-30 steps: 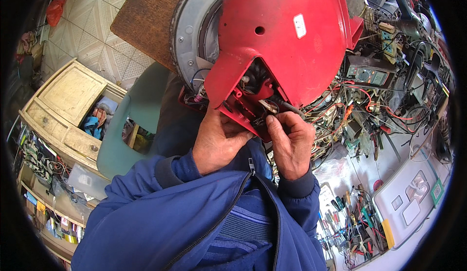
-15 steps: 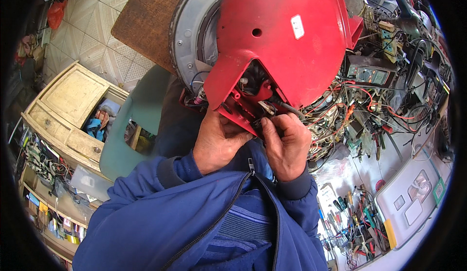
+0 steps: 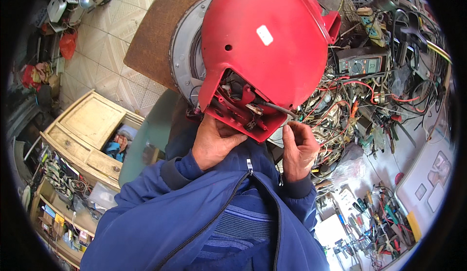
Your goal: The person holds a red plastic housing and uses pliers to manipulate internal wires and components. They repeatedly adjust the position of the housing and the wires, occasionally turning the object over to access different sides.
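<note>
A red rounded plastic housing rests against a grey metal ring. Its open compartment shows wires, connectors and red posts. My left hand grips the housing's lower left edge, fingers behind it and thumb below. My right hand is just beyond the lower right corner, thumb raised and fingers curled, below a grey cable that leaves the compartment; whether anything is between the fingers I cannot make out.
A brown wooden table lies behind the housing. A cream cabinet and green chair are at left. At right are tangled cables, a multimeter, scattered tools and a pale panel.
My right hand has moved down and right, out of the compartment to beside its corner. The red housing sits slightly left in view, and the surroundings have shifted with the camera.
</note>
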The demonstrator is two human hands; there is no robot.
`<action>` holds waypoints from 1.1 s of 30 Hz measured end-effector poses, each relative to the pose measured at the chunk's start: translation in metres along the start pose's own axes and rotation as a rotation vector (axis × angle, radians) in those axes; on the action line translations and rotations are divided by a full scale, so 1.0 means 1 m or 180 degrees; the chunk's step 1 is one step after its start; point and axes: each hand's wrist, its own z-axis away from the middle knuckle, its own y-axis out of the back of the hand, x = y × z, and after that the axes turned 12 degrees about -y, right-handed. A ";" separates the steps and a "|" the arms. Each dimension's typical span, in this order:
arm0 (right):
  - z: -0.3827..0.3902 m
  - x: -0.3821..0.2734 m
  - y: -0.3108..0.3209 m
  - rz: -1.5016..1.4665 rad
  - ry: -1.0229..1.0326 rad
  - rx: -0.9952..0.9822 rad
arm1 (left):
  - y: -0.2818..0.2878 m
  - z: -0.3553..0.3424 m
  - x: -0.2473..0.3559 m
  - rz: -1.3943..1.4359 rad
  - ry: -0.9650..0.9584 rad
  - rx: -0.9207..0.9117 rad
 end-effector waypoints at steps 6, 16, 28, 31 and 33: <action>0.006 0.012 -0.006 -0.0592 -0.0489 -0.0184 | 0.011 0.004 0.009 -0.0381 0.0049 -0.0162; 0.008 0.000 -0.013 0.0145 0.0829 0.0172 | -0.001 0.014 0.101 -0.3496 -0.1607 -0.0837; 0.006 0.009 -0.028 0.0171 0.1310 0.0175 | -0.047 -0.043 0.084 -0.4644 -0.2445 -0.1685; 0.007 0.009 -0.027 0.0138 0.1312 0.0179 | -0.044 -0.042 0.082 -0.4597 -0.2537 -0.1639; 0.007 0.010 -0.027 0.0150 0.1331 0.0166 | -0.042 -0.043 0.080 -0.4588 -0.2636 -0.1651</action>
